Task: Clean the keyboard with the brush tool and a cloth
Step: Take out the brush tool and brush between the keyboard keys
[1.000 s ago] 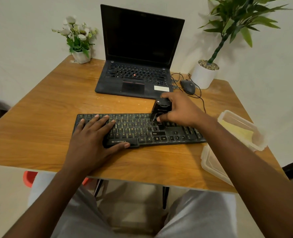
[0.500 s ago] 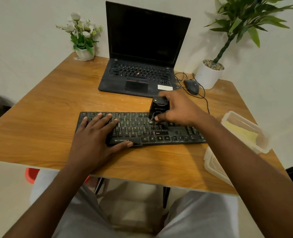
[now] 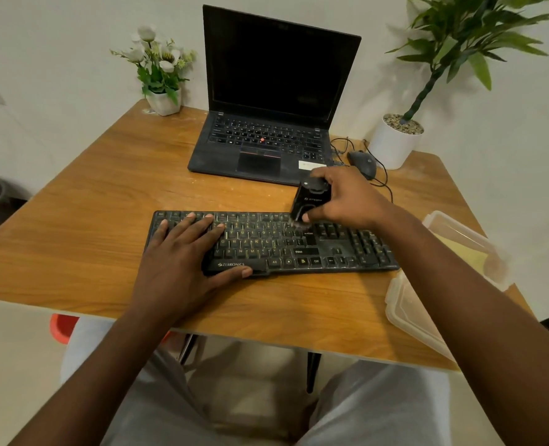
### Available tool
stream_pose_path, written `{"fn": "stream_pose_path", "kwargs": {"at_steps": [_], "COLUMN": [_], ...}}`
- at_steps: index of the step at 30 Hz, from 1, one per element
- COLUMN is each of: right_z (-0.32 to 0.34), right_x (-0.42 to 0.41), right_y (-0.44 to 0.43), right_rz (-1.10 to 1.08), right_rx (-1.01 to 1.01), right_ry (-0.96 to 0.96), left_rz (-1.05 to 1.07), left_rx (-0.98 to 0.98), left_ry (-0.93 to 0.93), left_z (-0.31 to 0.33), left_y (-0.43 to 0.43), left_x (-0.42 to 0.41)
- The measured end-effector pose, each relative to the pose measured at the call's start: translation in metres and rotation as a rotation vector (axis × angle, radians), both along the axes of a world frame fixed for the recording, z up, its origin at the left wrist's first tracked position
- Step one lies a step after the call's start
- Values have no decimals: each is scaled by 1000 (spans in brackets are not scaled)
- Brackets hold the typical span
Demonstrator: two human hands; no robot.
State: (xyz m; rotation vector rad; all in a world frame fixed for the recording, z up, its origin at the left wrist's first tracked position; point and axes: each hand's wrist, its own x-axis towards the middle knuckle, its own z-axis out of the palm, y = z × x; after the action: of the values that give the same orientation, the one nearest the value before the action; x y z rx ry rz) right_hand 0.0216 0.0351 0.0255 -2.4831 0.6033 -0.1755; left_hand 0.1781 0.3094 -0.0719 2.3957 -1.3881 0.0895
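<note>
Right hand [image 3: 347, 201] still grips the brush [image 3: 310, 199]; bristles have barely shifted on the keyboard's [image 3: 347, 249] top rows, right of centre. Left hand [image 3: 183, 252] stays flat, fingers straight, on its left half. Brushing is mid-pass, cloth step not started.

Wooden table [image 3: 89, 226] with keyboard [image 3: 331, 249], laptop [image 3: 260, 146], mouse [image 3: 363, 164]

The black keyboard [image 3: 298, 249], dusty, with yellowish letters, lies flat across the wooden table [image 3: 105, 220], and the left hand [image 3: 183, 252] rests flat on its left half. The small black brush tool [image 3: 310, 201] stands nearly upright, bristles down on the back rows right of the middle, gripped by the right hand [image 3: 347, 201]. A yellow cloth [image 3: 463, 255], blurred, lies in a clear box [image 3: 440, 220] just beyond the keyboard's right end.
</note>
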Motion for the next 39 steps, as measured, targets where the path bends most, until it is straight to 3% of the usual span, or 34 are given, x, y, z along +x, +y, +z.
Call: {"fn": "stream_pose_path", "kwargs": {"at_steps": [3, 6, 15, 24, 33, 39], "right_z": [-6, -9, 11, 0, 7, 0], "right_x": [9, 14, 6, 41, 28, 45], "right_y": [-2, -1, 15, 19, 21, 22], "right_rz": [-68, -64, 234, 16, 207, 78], "right_rx": [-84, -40, 175, -144, 117, -31], "right_ry": [-58, -56, 171, -12, 139, 32], "left_rz": [-1, -1, 3, 8, 11, 16], "left_rx": [6, 7, 14, 16, 18, 17], "left_ry": [-1, 0, 1, 6, 2, 3], "left_z": [0, 0, -1, 1, -1, 0], "left_y": [0, 0, 0, 0, -1, -1], "left_x": [1, 1, 2, 1, 3, 1]}}
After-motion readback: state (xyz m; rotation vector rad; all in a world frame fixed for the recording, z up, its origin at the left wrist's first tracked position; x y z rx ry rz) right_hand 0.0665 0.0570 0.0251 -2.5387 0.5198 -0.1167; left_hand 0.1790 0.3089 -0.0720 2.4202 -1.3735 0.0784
